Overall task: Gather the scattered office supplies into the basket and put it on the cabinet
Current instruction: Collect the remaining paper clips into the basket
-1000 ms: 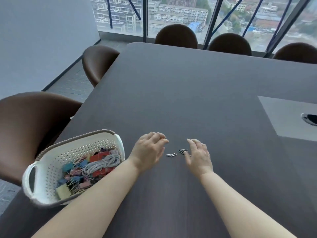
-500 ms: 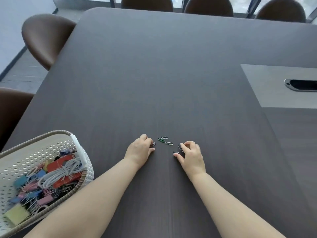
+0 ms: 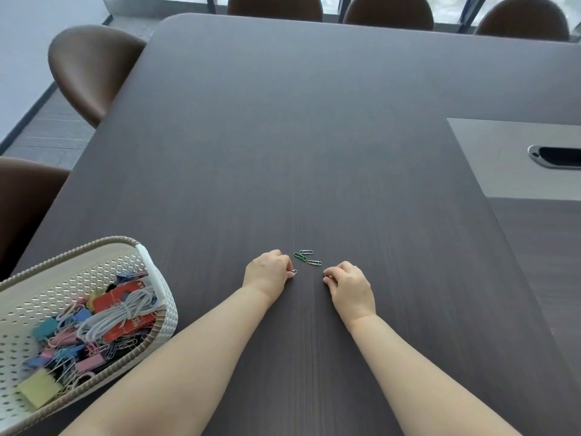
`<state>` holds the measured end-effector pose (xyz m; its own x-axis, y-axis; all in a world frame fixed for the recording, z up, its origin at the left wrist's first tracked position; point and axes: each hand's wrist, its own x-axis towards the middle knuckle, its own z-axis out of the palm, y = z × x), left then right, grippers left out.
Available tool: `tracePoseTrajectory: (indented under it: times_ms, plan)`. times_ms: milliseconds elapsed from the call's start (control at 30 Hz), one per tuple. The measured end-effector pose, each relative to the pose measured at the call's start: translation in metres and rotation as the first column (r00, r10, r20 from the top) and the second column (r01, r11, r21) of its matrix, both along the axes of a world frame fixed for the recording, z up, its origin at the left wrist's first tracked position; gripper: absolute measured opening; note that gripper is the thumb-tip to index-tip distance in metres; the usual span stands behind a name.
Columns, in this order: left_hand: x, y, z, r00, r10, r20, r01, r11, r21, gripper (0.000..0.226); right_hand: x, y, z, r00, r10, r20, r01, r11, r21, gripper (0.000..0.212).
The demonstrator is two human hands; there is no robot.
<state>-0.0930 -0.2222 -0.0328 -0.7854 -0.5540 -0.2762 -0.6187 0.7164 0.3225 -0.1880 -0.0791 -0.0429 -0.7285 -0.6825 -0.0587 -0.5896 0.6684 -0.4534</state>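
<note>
worktop dark wood, ctr | grey inset panel w/ cable slot @3 o'clock | brown chairs @9–12 o'clock

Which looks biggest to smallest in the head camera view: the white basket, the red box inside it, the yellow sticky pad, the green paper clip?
1. white basket
2. red box, partly under a white cable
3. yellow sticky pad, nearer the camera, so flattered
4. green paper clip
</note>
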Motion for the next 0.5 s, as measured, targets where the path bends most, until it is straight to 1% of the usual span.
tracePoseTrajectory:
  times_ms: [33,67,133,167,233,300,333,367,400,433,500]
  plan:
    - [0.000,-0.001,0.000,1.000,-0.013,0.024,0.013,1.000,-0.013,0.023,0.001,0.001,-0.001,0.999,0.013,-0.048,-0.012,1.000,0.017,0.005]
    - [0.001,-0.002,0.001,0.999,-0.026,0.043,0.027,0.999,-0.030,0.024,0.003,0.002,-0.001,0.996,0.027,-0.080,-0.024,0.999,0.041,0.008]
    - [0.004,-0.003,0.001,0.997,-0.045,0.060,0.048,0.997,-0.061,0.025,0.004,0.001,-0.001,0.990,0.079,-0.114,-0.064,0.990,0.129,0.026]
    - [0.005,-0.003,0.001,0.997,-0.051,0.057,0.055,0.996,-0.073,0.025,0.004,0.001,-0.001,0.989,0.081,-0.121,-0.062,0.986,0.153,0.032]
    - [0.008,-0.002,0.000,0.997,-0.060,0.045,0.064,0.995,-0.077,0.024,0.003,-0.001,-0.001,0.989,0.067,-0.131,-0.041,0.981,0.192,0.037]
    - [0.012,-0.003,0.000,0.998,-0.055,0.023,0.056,0.997,-0.059,0.020,0.003,-0.001,0.000,0.985,0.084,-0.151,-0.049,0.974,0.222,0.031]
    - [0.015,-0.005,0.000,0.999,-0.047,0.007,0.047,0.998,-0.046,0.018,0.004,0.000,0.002,0.987,0.102,-0.125,-0.071,0.969,0.236,0.021]
    - [0.017,-0.006,-0.001,0.999,-0.036,-0.018,0.035,0.999,-0.033,0.016,0.003,0.000,0.001,0.990,0.100,-0.104,-0.076,0.975,0.210,0.007]
    - [0.021,-0.008,-0.001,0.999,-0.021,-0.048,0.020,1.000,-0.021,0.013,0.000,0.001,-0.001,0.995,0.060,-0.080,-0.044,0.982,0.182,0.006]
    - [0.025,-0.009,-0.001,0.997,-0.007,-0.078,0.007,1.000,-0.010,0.013,-0.003,0.001,0.000,0.998,0.039,-0.059,-0.027,0.982,0.187,0.014]
    - [0.032,-0.011,-0.001,0.991,0.004,-0.133,-0.006,1.000,-0.014,0.021,-0.008,0.001,0.002,1.000,-0.017,0.003,0.016,0.985,0.174,0.018]
